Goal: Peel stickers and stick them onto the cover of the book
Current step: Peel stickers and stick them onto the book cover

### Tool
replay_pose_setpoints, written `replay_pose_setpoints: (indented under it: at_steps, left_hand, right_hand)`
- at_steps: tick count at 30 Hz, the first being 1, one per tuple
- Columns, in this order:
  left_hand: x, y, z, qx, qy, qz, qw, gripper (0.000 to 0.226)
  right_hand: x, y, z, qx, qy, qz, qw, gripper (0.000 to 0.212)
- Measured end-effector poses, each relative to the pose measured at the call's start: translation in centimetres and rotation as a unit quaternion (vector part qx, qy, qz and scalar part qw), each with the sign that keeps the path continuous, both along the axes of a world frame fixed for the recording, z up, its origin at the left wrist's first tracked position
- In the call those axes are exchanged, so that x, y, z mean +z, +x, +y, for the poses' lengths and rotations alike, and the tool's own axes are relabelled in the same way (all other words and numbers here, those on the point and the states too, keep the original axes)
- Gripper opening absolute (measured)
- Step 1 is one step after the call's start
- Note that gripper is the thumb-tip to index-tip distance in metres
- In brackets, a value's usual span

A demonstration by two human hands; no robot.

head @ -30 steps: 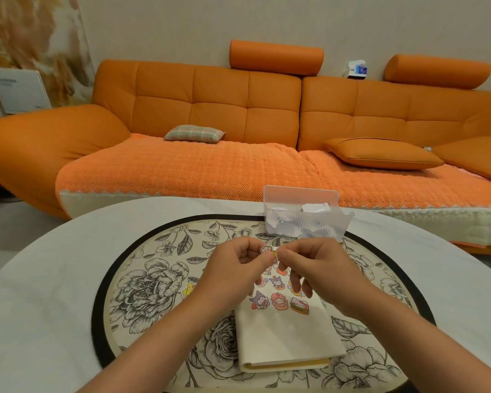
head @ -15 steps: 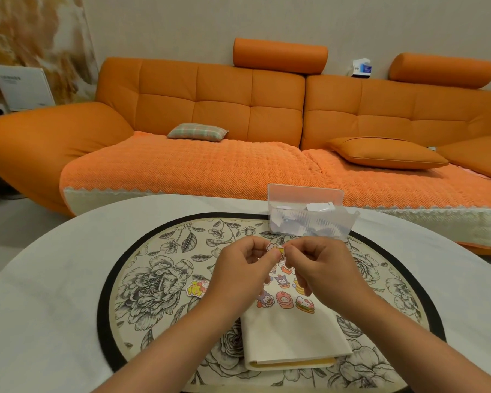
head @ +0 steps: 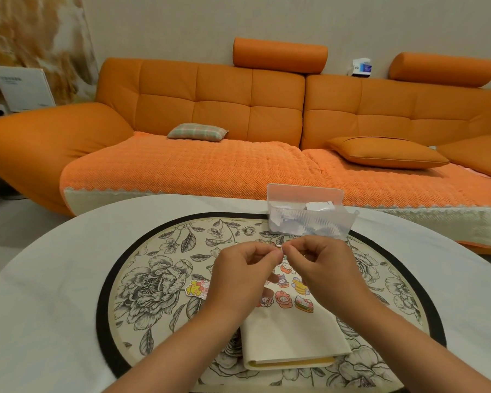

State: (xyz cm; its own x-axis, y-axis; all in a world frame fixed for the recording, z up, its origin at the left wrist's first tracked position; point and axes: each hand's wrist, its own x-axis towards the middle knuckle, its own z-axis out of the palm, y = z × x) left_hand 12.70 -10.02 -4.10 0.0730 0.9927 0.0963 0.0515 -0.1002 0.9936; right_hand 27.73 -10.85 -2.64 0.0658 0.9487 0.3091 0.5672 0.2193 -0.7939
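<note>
**peelfan:** where's the book [head: 292,333] sitting right now?

**stickyfingers:** closed, cream cover up, flat on the floral mat [head: 153,279] on the table [head: 54,265]. there's a bunch of cartoon stickers [head: 284,299] on the far half of its cover.

**peelfan:** and the hands?

**stickyfingers:** both are up over the book's far end, fingertips meeting. the left hand [head: 241,276] and right hand [head: 321,268] both pinch the same tiny sticker [head: 280,249], too small to make out the design. a loose sticker [head: 197,289] lies on the mat just left of the book, and a clear plastic box [head: 309,219] of paper bits stands just beyond it.
</note>
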Motion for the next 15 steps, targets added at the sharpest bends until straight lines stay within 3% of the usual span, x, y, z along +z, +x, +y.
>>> replay_pose_setpoints:
  at_steps: [4, 9, 12, 15]
  left_hand:
    - [0.04, 0.02, 0.14, 0.003, -0.02, -0.001, 1.0, 0.008]
    - [-0.48, -0.05, 0.45, -0.002, 0.029, 0.062, 0.998, 0.013]
    - [-0.65, -0.07, 0.59, -0.016, 0.057, 0.084, 0.995, 0.014]
    - [-0.59, -0.14, 0.69, -0.043, 0.059, 0.07, 0.995, 0.014]
  right_hand:
    - [0.02, 0.06, -0.2, -0.002, 0.031, -0.073, 0.997, 0.018]
    - [-0.07, 0.21, -0.16, -0.002, 0.041, -0.108, 0.993, 0.016]
    - [-0.19, 0.14, 0.0, -0.005, -0.005, -0.042, 0.999, 0.019]
    - [0.1, 0.23, 0.36, 0.028, -0.084, 0.094, 0.992, 0.02]
